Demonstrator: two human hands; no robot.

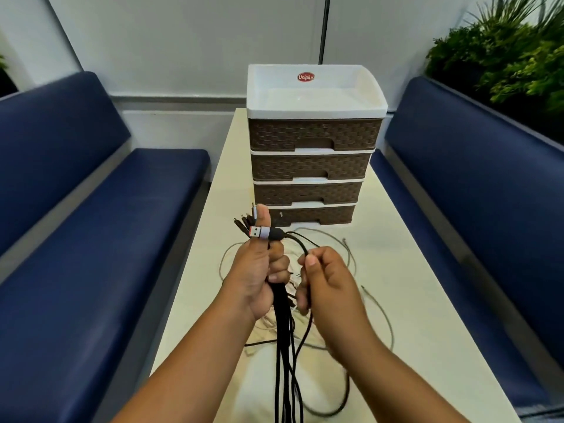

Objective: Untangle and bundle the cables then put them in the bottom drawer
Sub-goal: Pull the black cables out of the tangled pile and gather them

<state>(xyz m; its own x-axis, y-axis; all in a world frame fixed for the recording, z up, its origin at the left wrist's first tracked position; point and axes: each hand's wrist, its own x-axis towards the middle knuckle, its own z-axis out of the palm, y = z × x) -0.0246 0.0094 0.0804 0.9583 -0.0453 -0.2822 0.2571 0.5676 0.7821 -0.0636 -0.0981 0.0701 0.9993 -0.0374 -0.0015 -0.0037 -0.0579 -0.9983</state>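
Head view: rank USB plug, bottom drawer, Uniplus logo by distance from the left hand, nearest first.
1. USB plug: lying across the left hand's raised thumb, touching it.
2. Bottom drawer: just beyond the thumb, lowest of the stack on the table.
3. Uniplus logo: on the white top tray's back wall, farthest.
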